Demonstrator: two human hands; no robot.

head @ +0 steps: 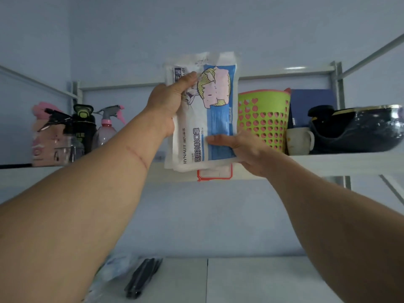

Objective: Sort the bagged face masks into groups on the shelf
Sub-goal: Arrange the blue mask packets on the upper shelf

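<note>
A stack of bagged face masks (218,114) is held upright in front of the white shelf (341,164). The front bag is white and blue with a cartoon face and "HYNAUT" printed on it. My left hand (169,101) grips the stack at its upper left, thumb across the front. My right hand (238,147) holds the lower right corner, fingers on the front bag. A bag with a red border (215,174) pokes out below the stack. How many bags are in the stack is hidden.
On the shelf's left stand a pink item (44,136), a black bottle (84,127) and spray bottles (108,127). To the right are a green heart-pattern basket (263,119), a white mug (298,141), a blue box (311,106) and a black bowl (358,130). Below, a black object (142,278) lies on a white surface.
</note>
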